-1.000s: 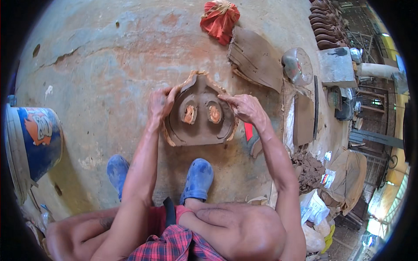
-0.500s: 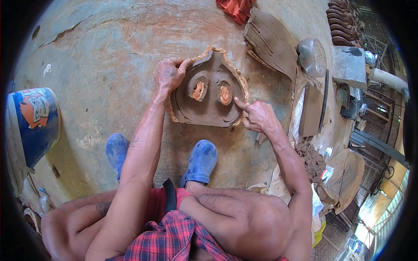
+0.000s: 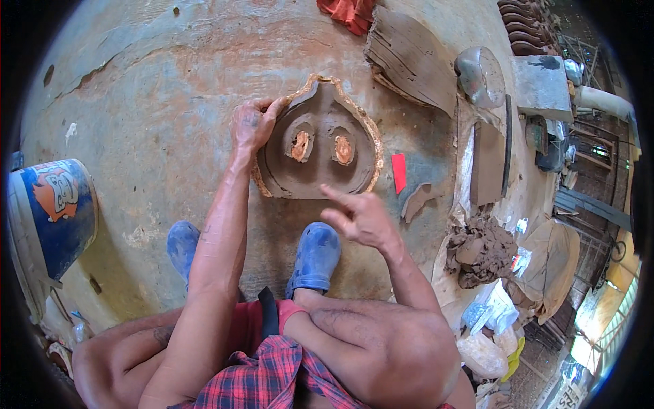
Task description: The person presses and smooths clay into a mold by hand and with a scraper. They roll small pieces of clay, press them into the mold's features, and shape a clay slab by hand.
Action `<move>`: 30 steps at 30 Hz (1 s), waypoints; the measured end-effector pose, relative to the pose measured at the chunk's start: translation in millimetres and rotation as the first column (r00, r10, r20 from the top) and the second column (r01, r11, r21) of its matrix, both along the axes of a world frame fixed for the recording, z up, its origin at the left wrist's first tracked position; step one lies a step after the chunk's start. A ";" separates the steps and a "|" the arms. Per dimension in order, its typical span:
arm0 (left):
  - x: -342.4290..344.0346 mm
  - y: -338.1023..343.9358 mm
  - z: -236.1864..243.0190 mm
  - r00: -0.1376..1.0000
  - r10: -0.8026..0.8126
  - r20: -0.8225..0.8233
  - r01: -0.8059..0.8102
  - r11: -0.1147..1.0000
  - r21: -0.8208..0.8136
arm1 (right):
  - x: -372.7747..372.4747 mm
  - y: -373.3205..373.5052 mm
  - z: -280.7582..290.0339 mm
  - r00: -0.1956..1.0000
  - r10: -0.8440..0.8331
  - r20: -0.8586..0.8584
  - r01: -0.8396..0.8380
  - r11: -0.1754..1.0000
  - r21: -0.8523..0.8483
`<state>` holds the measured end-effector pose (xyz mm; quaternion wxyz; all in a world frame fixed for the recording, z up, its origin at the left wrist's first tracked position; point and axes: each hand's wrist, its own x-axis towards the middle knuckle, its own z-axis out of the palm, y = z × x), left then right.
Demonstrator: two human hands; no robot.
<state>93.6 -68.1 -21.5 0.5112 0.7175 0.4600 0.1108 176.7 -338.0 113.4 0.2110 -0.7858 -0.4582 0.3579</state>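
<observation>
Now the right hand (image 3: 362, 219), fingers loosely spread, has shifted from the right side of the clay piece (image 3: 320, 170) to its near edge, leaving the left hand (image 3: 252, 126) alone pinching its rim.

A dark grey-brown clay form, wide and rounded with a narrow neck (image 3: 319, 146), lies face up on the worn concrete floor (image 3: 170, 123), its neck pointing away from the person. A rough orange-tan rim (image 3: 377, 143) borders the curved sides; the near edge runs nearly straight. Inside, two upright ovals of clay surround rough orange centres (image 3: 343, 150), side by side.
</observation>
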 end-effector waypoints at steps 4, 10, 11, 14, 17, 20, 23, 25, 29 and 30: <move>5.2 -0.6 -1.1 0.999 -0.014 0.037 0.014 1.000 0.001 | 22.1 -28.6 -19.5 0.904 -0.419 0.088 0.402 0.901 0.163; 0.0 5.1 -10.9 0.995 0.021 0.093 -0.020 1.000 -0.007 | 44.4 -62.6 -27.8 0.757 -0.652 0.049 0.635 0.751 0.180; -2.2 7.7 -14.7 0.986 0.078 0.150 -0.078 0.997 -0.008 | 46.6 -63.9 -29.1 0.756 -0.654 0.038 0.638 0.748 0.185; -13.6 10.4 -15.8 0.962 0.180 0.204 -0.187 0.982 0.017 | 52.3 -67.1 -34.4 0.719 -0.695 0.027 0.659 0.693 0.293; -16.9 -2.7 1.0 0.999 0.028 0.041 -0.028 1.000 0.000 | 57.7 -52.3 -41.3 0.749 -0.643 0.163 0.543 0.736 0.405; -15.6 -6.2 -10.3 1.000 0.006 0.010 -0.006 1.000 -0.006 | 54.5 -14.5 -30.4 0.860 -0.460 0.221 0.325 0.827 0.458; -25.4 -13.7 -4.8 0.997 0.066 0.039 -0.065 0.998 -0.019 | 39.8 43.5 -11.9 0.951 -0.119 0.286 0.157 0.981 -0.116; -21.0 -23.3 -4.9 0.994 0.096 0.041 -0.097 0.995 0.022 | 38.8 68.6 -13.8 0.908 0.157 0.388 -0.045 0.958 -0.282; -19.9 -24.9 -6.2 0.995 0.093 0.031 -0.095 0.991 0.098 | 43.1 104.4 -28.6 0.833 0.349 0.429 -0.122 0.873 -0.472; -21.6 -22.4 -6.5 0.995 0.096 0.035 -0.099 0.988 0.121 | 38.2 112.1 -29.2 0.820 0.416 0.393 -0.131 0.805 -0.578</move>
